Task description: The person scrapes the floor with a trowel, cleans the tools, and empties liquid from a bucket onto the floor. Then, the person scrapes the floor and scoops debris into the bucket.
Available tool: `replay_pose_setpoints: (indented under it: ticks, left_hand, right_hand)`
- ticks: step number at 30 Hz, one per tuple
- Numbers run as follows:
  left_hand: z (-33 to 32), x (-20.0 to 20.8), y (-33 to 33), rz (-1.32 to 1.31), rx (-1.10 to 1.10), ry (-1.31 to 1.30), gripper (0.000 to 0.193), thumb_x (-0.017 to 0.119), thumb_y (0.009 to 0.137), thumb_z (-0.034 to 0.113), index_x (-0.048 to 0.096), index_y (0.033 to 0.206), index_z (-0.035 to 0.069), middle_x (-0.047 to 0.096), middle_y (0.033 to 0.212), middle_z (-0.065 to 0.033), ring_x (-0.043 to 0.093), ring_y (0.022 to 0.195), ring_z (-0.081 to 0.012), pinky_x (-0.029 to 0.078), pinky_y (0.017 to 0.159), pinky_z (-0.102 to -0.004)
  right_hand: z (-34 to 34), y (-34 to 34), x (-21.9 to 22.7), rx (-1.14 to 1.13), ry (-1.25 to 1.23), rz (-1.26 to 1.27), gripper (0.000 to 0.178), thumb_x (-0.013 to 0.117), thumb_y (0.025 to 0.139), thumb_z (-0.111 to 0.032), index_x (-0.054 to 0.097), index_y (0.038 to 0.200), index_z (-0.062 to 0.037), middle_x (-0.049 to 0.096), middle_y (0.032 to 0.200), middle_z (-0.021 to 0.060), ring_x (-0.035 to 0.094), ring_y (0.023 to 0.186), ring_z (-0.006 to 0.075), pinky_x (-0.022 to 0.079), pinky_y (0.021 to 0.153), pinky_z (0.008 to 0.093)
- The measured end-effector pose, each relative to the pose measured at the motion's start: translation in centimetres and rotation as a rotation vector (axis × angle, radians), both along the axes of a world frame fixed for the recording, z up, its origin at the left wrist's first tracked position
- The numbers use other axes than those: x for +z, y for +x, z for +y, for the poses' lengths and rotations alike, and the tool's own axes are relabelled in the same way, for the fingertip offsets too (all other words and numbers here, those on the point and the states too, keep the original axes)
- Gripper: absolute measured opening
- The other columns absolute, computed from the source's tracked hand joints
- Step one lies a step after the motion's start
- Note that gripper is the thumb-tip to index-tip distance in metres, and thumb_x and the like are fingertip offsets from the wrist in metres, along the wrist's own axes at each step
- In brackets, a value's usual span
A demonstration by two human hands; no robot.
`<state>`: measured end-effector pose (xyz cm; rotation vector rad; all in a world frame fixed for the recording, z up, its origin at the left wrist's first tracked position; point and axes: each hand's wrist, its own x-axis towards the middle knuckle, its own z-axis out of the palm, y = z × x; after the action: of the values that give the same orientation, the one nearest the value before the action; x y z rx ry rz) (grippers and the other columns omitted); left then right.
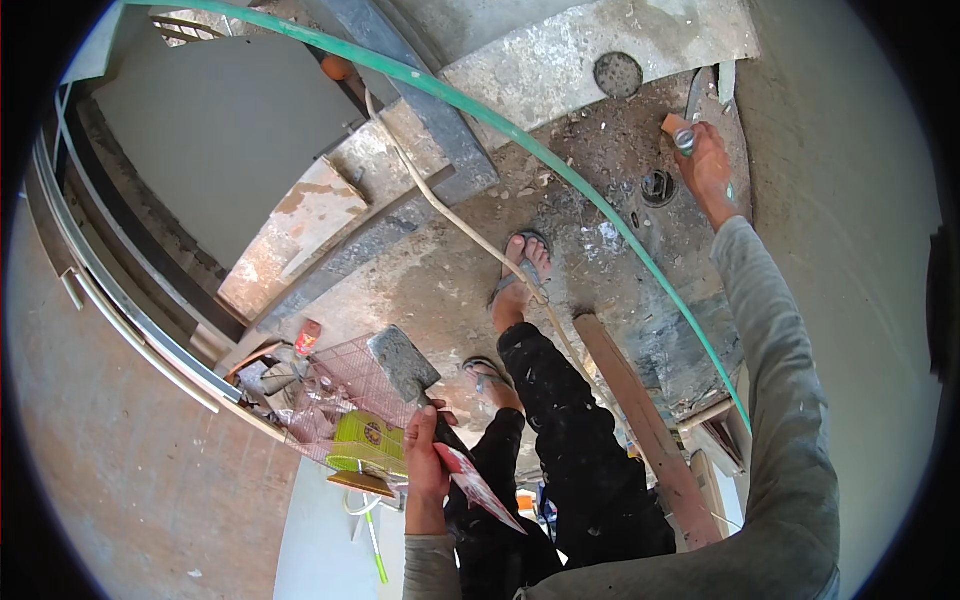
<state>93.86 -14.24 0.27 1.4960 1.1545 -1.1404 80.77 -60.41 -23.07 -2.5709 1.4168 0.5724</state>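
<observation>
My left hand (426,462), low and left of centre, is closed around the dark handle of a trowel (403,364). Its flat rectangular blade is crusted with grey mortar. A red-and-white pointed flat piece (478,487) sticks out beside the same hand; whether the fingers grip it too, I cannot tell. Far out at the upper right, my right hand (708,172) is wrapped round a small object with a tan block-like end (674,124) and a silvery round part. Its exact kind is hidden by the fingers. This hand is close to the plastered wall (835,210).
A green hose (560,172) arcs across the dirty floor, and a pale hose (440,205) runs past my sandalled feet. A wooden plank (650,430) lies right of my legs. At left are a pink wire rack (350,375), a yellow-green basket (368,440) and a framed opening (215,150).
</observation>
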Motion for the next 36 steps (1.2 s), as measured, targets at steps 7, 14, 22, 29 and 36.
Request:
replay_pose_setpoints:
  ticks: [7, 14, 22, 29, 36]
  left_hand:
    - [1.8, -0.4, 0.3, -0.043, -0.119, 0.136, 0.025, 0.051, 0.093, 0.025, 0.06, 0.101, 0.003, 0.059, 0.081, -0.0007, 0.052, 0.075, -0.0069, 0.04, 0.066, -0.0205]
    - [0.7, -0.7, 0.2, -0.032, -0.034, -0.058, 0.024, 0.048, 0.095, 0.025, 0.059, 0.102, 0.006, 0.058, 0.078, 0.0018, 0.047, 0.057, -0.002, 0.038, 0.053, -0.0166]
    - [2.6, 3.5, 0.1, -0.072, 0.084, -0.096, 0.022, 0.048, 0.095, 0.021, 0.057, 0.097, 0.002, 0.056, 0.078, -0.0007, 0.05, 0.075, -0.0074, 0.041, 0.071, -0.0214]
    - [6.7, 7.9, -1.5, -0.161, 0.247, -0.093, 0.025, 0.049, 0.095, 0.027, 0.059, 0.102, 0.005, 0.057, 0.078, 0.0012, 0.049, 0.066, -0.003, 0.04, 0.059, -0.0177]
    - [14.0, 11.6, -2.8, -0.239, 0.479, -0.048, 0.025, 0.049, 0.094, 0.028, 0.057, 0.101, 0.005, 0.058, 0.078, 0.0004, 0.052, 0.06, -0.0036, 0.042, 0.056, -0.0183]
  right_hand:
    - [-1.3, -3.5, -9.3, 0.22, -0.027, -0.134, 0.02, 0.048, 0.084, -0.012, 0.057, 0.101, -0.0085, 0.06, 0.102, 0.0162, 0.058, 0.095, 0.0352, 0.045, 0.079, 0.0452]
    - [-4.9, -6.6, -6.2, 0.334, -0.037, 0.014, 0.036, 0.052, 0.083, -0.025, 0.049, 0.117, -0.0107, 0.064, 0.092, 0.022, 0.061, 0.086, 0.0421, 0.047, 0.073, 0.0499]
    - [3.2, -0.6, 3.9, 0.089, 0.078, -0.017, 0.047, 0.063, 0.079, -0.037, 0.055, 0.106, 0.0006, 0.063, 0.097, 0.0224, 0.06, 0.092, 0.0384, 0.045, 0.079, 0.0421]
    - [18.1, 9.0, 21.6, 0.095, 0.498, -0.412, 0.027, 0.07, 0.078, -0.015, 0.058, 0.097, -0.0005, 0.062, 0.084, 0.0113, 0.06, 0.08, 0.0156, 0.046, 0.074, 0.0291]
    - [38.2, 18.5, 17.5, 0.419, 0.778, -0.339, 0.032, 0.07, 0.073, -0.028, 0.055, 0.09, -0.004, 0.064, 0.077, 0.0193, 0.063, 0.076, 0.0388, 0.049, 0.061, 0.043]
